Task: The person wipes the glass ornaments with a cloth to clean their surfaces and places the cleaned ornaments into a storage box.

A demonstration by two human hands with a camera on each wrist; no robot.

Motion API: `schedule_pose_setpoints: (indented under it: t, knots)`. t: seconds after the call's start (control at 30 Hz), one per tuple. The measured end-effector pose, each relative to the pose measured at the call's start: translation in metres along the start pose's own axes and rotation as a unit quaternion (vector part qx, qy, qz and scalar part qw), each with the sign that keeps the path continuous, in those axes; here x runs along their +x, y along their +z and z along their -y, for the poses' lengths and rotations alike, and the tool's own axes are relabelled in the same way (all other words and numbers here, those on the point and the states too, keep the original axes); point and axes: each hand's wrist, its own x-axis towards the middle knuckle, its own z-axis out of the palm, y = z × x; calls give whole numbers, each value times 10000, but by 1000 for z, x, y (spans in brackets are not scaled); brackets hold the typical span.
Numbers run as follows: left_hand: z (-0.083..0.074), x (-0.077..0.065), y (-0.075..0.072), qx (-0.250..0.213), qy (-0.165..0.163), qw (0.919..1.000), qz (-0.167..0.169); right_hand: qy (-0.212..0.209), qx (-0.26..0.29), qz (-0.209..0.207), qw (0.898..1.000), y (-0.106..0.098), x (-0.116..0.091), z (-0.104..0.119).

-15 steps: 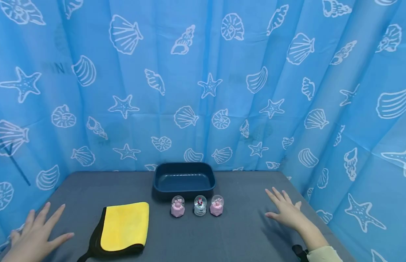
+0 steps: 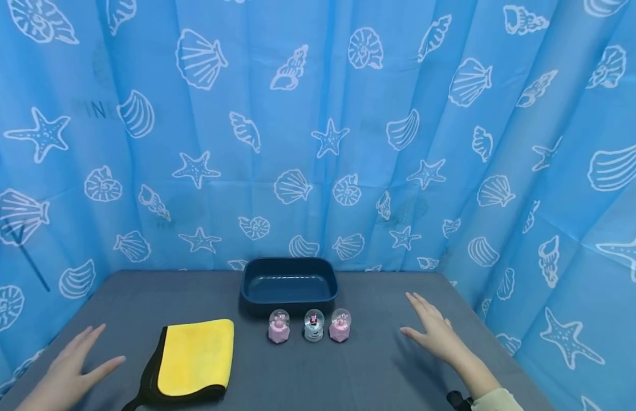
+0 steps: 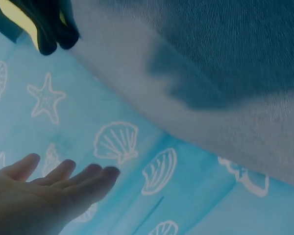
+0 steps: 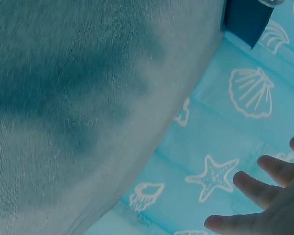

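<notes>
My left hand (image 2: 66, 371) hovers over the left side of the table with straight fingers and holds nothing. Nearest to it lies a folded yellow cloth (image 2: 197, 357) with a dark border and a dark strip trailing toward the front. On the right, my right hand (image 2: 433, 331) is held above the table, fingers extended, also holding nothing. Between the hands stand three small snow globes in a row: a pink one (image 2: 279, 326), a white one (image 2: 314, 325) with a red figure inside, and another pink one (image 2: 340, 325). Both wrist views show spread, bare fingers.
A dark blue rectangular dish (image 2: 289, 302) stands at the back of the grey table (image 2: 389, 365), just behind the snow globes. A blue curtain (image 2: 318, 217) printed with white shells and starfish hangs behind and along the sides.
Both hands have shifted slightly inward, the left one to the right and the right one to the left. The cloth, dish and snow globes stay in place; the head view has tilted a little.
</notes>
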Motion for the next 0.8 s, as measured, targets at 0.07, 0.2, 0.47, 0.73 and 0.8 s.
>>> schedule_pose_setpoints:
  t: [0.07, 0.2, 0.47, 0.73, 0.8]
  knots:
    - [-2, 1, 1, -202, -8, 9996, 208, 11, 137, -11, 9999, 3, 1, 3]
    - [-4, 5, 6, -430, -2, 9978, 501, 64, 509, -15, 9987, 10, 2, 9]
    - [5, 16, 18, -738, -262, 9938, 790, 397, 1236, -65, 9915, 20, 5, 25]
    - [-8, 10, 19, -1371, -391, 9857, 897, 451, 1599, -211, 9859, 29, 7, 32]
    - [-13, 7, 19, -1468, -335, 9841, 938, 438, 1705, -222, 9841, 32, 7, 32]
